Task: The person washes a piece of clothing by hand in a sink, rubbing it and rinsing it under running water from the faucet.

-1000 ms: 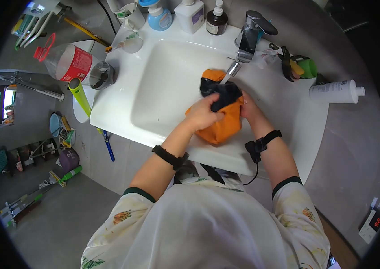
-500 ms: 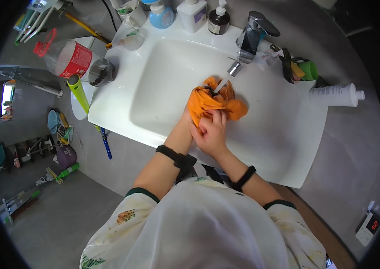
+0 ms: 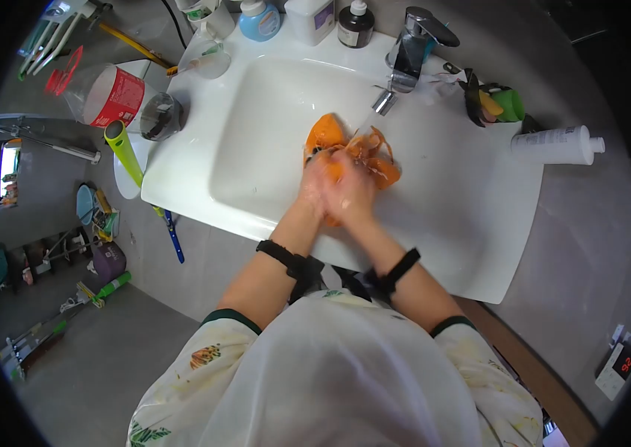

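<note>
Crumpled bright-orange cloth (image 3: 325,132) w/ a dark patch, wet-looking, edges flared like petals, is in the white glossy sink (image 3: 252,149) nr the chrome lever tap (image 3: 409,63). Person's L hand (image 3: 316,182) & R hand (image 3: 352,190) press tog., curled closed round its middle; folds stick out past the fingers, a bit shows btwn the wrists; fingers blurred, exact grip unclear

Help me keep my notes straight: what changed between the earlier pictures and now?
The right hand has moved left, from the right side of the orange cloth to meet the left hand. The cloth is now bunched, showing far less black than a second ago. Neither hand has visibly let go. The tap and lying white bottle stayed put.
</note>
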A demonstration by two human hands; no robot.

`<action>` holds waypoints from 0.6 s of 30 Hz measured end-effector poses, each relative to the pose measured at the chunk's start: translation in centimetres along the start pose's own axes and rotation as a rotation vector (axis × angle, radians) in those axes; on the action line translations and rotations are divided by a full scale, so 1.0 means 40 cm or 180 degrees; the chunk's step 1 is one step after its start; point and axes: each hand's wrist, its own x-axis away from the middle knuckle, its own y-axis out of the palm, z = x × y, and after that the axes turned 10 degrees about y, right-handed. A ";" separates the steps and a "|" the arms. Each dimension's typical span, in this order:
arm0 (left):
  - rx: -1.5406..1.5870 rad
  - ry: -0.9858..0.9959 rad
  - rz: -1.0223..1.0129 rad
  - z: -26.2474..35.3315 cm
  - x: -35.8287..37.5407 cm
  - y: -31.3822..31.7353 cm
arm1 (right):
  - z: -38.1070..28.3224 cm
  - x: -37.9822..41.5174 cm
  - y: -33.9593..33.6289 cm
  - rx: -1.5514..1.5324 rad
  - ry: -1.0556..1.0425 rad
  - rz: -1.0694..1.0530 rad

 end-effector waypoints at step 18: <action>-0.0867 0.1113 -0.0028 0.068 0.146 0.055 | 0.147 -0.204 -0.097 -0.2940 0.1355 -0.0117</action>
